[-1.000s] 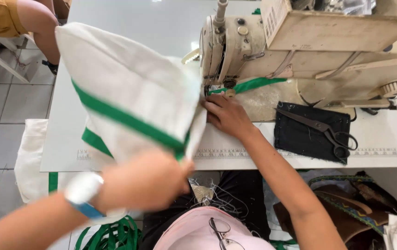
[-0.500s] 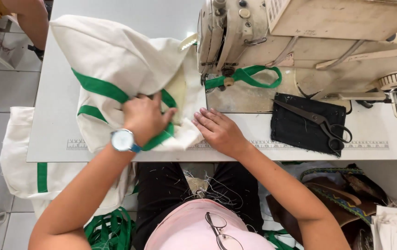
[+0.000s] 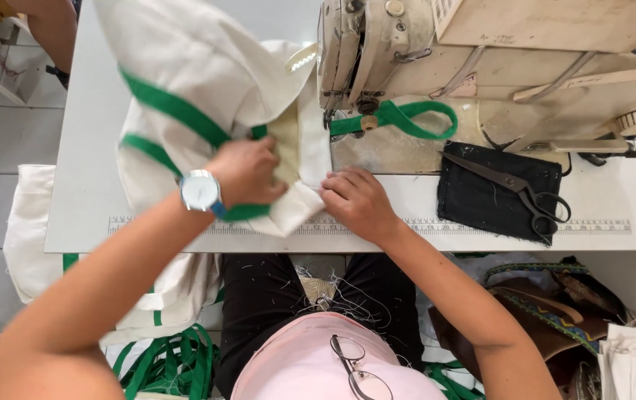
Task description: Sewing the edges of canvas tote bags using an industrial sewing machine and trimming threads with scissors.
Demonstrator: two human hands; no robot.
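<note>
Hands at a sewing table: a person seated at an industrial sewing machine point(image 3: 481, 67) works a cream canvas bag point(image 3: 199, 81) trimmed with green webbing bands point(image 3: 173, 110). The left hand point(image 3: 247, 172), a white-faced wristwatch point(image 3: 201, 191) on its wrist, has its fingers curled shut over a gathered fold of the bag where a green band crosses the near edge. The right hand point(image 3: 358, 201) lies palm down with fingers nearly flat and slightly spread, pressing the bag's folded corner onto the grey tabletop point(image 3: 81, 178) without gripping it.

The bag lies left of the machine head, its bulk heaped toward the far left, and its open hem edge runs near to far just beside the presser foot point(image 3: 333, 118). That edge lies just to the far side of the right hand's fingertips, so the right hand is the nearer to the needle; the left hand holds the cloth farther left. A loop of green strap point(image 3: 407, 118) rests on the machine bed to the right of the foot.

Farther right, black scissors point(image 3: 518, 189) lie on a dark cloth pad point(image 3: 481, 204). A printed ruler strip point(image 3: 481, 224) runs along the table's near edge. More green webbing point(image 3: 170, 363) is piled on the floor at near left, and eyeglasses point(image 3: 358, 370) hang from the person's pink top.
</note>
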